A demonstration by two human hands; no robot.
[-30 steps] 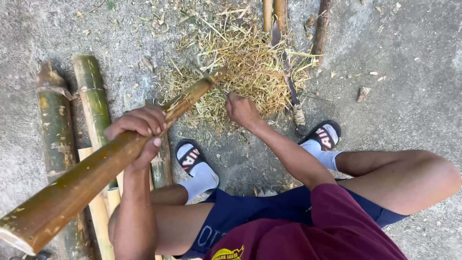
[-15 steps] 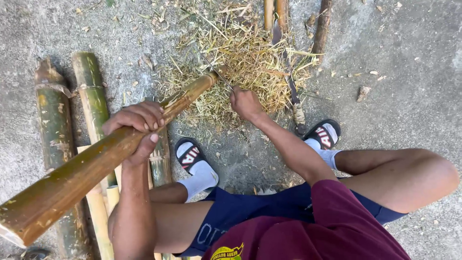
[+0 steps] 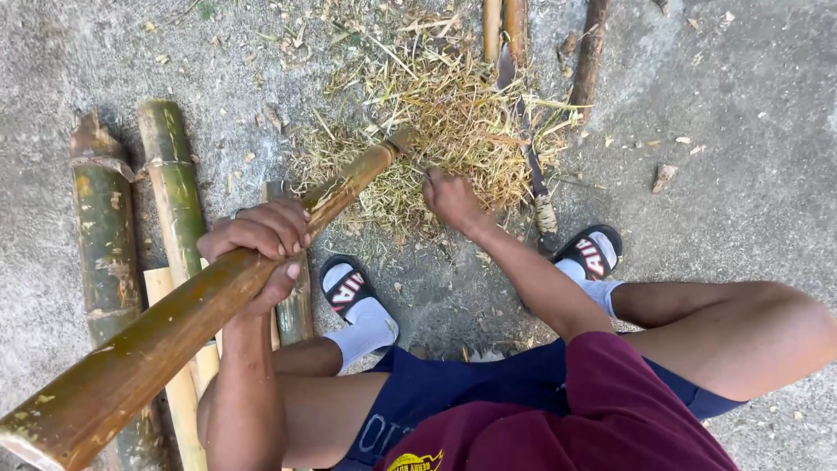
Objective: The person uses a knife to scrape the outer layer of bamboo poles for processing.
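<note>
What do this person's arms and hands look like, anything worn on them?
Both arms are bare, with no sleeves showing over the forearms. The left hand and right hand are ungloved. No watch, ring or band is visible on either.

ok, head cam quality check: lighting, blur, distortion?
Head view: hard daylight, sharp throughout; glare on the grey concrete ground; short dark shadows under the green bamboo poles. The long brown bamboo pole in the left hand balloons toward the corner from wide-angle perspective. Right hand at the straw-coloured shavings pile, unblurred.
</note>
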